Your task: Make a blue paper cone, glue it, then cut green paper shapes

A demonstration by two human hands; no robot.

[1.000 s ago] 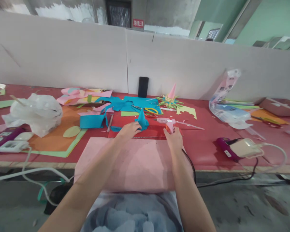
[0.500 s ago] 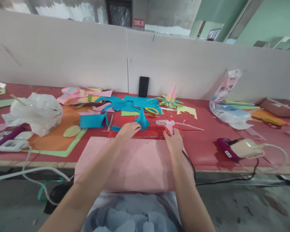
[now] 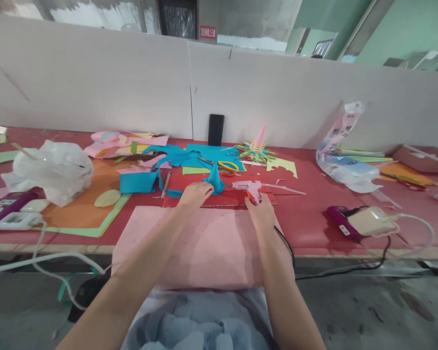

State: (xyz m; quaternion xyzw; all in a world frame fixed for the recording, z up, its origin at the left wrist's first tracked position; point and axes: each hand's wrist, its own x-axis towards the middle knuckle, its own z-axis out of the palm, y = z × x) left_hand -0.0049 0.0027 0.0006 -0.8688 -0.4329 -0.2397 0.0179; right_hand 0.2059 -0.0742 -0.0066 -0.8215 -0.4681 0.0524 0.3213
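A blue paper cone point(image 3: 215, 181) with a flared base stands upright on a red board point(image 3: 190, 183). My left hand point(image 3: 196, 193) is closed at the left side of its base, fingertips on the blue paper. My right hand point(image 3: 260, 208) grips the handle of a pink hot glue gun point(image 3: 248, 185), its nozzle pointing left at the base of the cone. A clear glue stick point(image 3: 286, 188) sticks out of the back of the gun. Whether glue is coming out is too small to see.
Behind the cone lie yellow-handled scissors point(image 3: 228, 167) and blue paper sheets point(image 3: 195, 154). A pink cone on woven strips point(image 3: 258, 146) stands further back, near a black phone point(image 3: 216, 130). Purple power strips point(image 3: 345, 224) with cords sit right and left. A pink sheet point(image 3: 204, 243) covers the front edge.
The glue gun has shifted slightly left, bringing its nozzle closer to the cone's base. My left hand stays at the cone. The whole view has moved very slightly.
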